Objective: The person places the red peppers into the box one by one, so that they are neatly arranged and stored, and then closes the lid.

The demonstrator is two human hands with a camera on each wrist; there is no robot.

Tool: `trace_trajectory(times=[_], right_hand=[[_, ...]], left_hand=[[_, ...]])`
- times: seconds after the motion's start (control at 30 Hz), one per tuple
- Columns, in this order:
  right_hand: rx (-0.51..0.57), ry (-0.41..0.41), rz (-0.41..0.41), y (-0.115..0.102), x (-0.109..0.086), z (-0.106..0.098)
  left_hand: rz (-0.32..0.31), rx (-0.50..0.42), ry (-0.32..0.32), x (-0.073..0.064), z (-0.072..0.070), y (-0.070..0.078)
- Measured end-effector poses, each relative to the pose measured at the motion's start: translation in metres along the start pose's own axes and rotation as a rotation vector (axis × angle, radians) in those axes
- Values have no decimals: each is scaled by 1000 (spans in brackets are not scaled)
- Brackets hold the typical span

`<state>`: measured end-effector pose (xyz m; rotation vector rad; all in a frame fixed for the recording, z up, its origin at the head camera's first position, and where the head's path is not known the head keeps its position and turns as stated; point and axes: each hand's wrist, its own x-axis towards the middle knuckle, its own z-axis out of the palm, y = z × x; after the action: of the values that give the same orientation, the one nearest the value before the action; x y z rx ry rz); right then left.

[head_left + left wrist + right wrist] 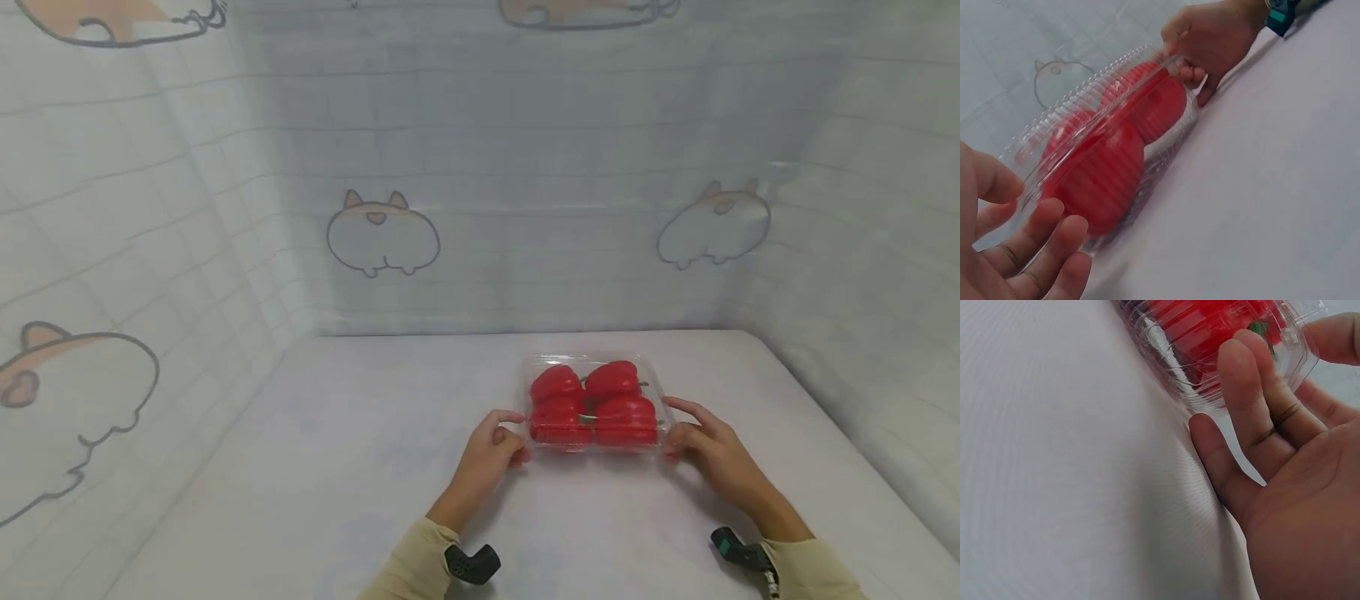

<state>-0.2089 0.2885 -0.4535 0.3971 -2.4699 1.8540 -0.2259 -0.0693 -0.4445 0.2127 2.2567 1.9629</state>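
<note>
A clear plastic clamshell box [592, 446] with a ridged lid sits on the white table, its lid down. Through the plastic show several red bell peppers [628, 419] with green stems. At the box's left end my left hand [491, 450] holds the edge, thumb and fingertips around the corner in the left wrist view. My right hand [708, 450] holds the opposite end, its fingertips against the side wall in the right wrist view, and its little finger [1207, 434] lies low by the tabletop. Part of the right hand's grip is hidden behind the box.
The white tabletop [337, 467] spreads around the box, widest to the left. Pale curtains [510, 250] with cartoon animal drawings hang behind and on both sides. Dark devices [472, 565] are strapped at both wrists, over beige sleeves [416, 567].
</note>
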Motion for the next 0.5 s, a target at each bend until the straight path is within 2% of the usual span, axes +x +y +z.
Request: trace_trajectory(times=[0.13,0.23,0.4,0.5], right_hand=[[-18,26,-5,-2,-4,-5],[-44,45,11,-5,-5,-8],[-59,52,19,-7,-6,-15],[-98,61,38,-9,-5,-19]], left_hand=[[36,58,-8,-1,-5,-1],[32,115,-10,-2,-12,0],[39,224,-16,-2,-30,0],[64,286,-11,0,-43,-1]])
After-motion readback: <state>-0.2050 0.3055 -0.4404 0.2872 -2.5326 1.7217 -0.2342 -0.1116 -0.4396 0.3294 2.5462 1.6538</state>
